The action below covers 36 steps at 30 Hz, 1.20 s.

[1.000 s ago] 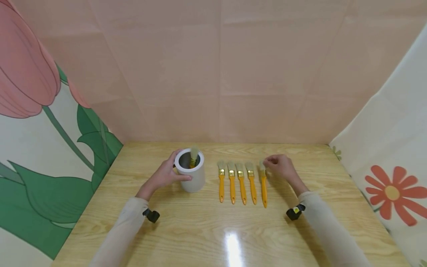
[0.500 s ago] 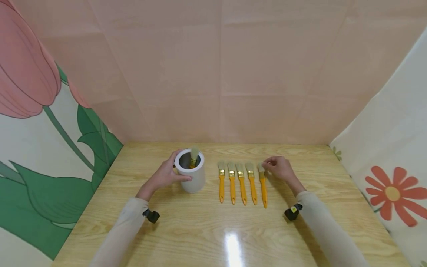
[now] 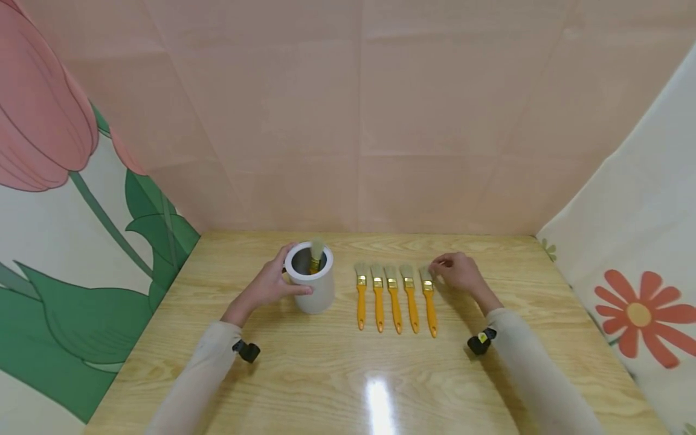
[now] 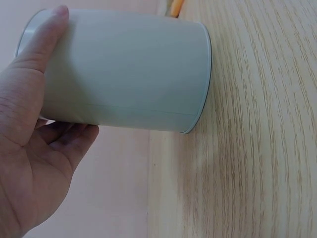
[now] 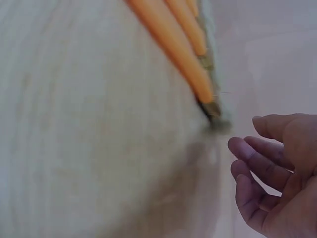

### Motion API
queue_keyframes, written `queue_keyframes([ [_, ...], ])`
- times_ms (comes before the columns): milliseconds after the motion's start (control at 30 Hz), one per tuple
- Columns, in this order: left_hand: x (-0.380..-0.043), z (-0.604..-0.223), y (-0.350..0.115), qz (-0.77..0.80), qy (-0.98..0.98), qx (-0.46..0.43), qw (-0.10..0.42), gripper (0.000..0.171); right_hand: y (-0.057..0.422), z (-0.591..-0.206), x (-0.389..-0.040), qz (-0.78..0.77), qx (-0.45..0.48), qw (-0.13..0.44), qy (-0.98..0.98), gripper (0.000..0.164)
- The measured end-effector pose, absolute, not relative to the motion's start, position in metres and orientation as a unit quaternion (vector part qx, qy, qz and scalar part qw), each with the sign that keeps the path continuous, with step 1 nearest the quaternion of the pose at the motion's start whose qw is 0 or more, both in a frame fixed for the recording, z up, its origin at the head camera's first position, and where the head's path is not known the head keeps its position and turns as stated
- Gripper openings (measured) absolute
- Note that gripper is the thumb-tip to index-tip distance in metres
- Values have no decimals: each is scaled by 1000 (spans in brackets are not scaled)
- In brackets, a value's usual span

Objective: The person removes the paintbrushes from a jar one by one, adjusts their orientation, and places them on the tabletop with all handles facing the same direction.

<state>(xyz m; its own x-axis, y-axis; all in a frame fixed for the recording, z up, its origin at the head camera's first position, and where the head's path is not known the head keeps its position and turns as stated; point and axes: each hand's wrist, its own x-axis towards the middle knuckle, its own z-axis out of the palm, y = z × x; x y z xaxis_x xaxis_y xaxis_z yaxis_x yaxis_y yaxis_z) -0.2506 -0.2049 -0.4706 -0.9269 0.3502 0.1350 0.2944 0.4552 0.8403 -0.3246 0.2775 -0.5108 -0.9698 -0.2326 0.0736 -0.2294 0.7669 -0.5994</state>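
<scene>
A white can (image 3: 318,296) stands on the table at left of centre, gripped by my left hand (image 3: 270,283). In the left wrist view, the thumb lies along the can's side (image 4: 133,69) and the other fingers curl behind it. One paintbrush (image 3: 315,257) leans inside the can, bristles up. To the right lie several paintbrushes (image 3: 395,302) in a row, with orange handles toward me and pale bristles away. My right hand (image 3: 459,272) is beside the bristles of the rightmost paintbrush (image 3: 429,308). In the right wrist view its loosely bent fingers (image 5: 265,163) hold nothing, apart from that brush.
The wooden table (image 3: 304,386) ends at a pink backdrop (image 3: 359,121). Printed cloths with a tulip (image 3: 43,109) and a red flower (image 3: 638,314) flank it at left and right. A light reflection shows near the front.
The rightmost paintbrush has turned slightly, its gold ferrule now facing up more fully, and my right hand has drawn a little off its bristles. My left hand and the can have stayed still.
</scene>
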Motion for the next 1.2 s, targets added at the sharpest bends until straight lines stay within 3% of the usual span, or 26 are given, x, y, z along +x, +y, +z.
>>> queue_keyframes([
  [333, -251, -471, -206, 477, 857, 192, 22, 116, 266, -468, -320, -315, -151, -33, 937, 47],
  [800, -251, -469, -205, 477, 857, 191, 23, 115, 188, -426, -293, -373, -213, -86, 899, 40],
  [1200, -251, -469, -204, 476, 858, 191, 23, 115, 125, -417, -288, -391, -249, -95, 881, 42],
])
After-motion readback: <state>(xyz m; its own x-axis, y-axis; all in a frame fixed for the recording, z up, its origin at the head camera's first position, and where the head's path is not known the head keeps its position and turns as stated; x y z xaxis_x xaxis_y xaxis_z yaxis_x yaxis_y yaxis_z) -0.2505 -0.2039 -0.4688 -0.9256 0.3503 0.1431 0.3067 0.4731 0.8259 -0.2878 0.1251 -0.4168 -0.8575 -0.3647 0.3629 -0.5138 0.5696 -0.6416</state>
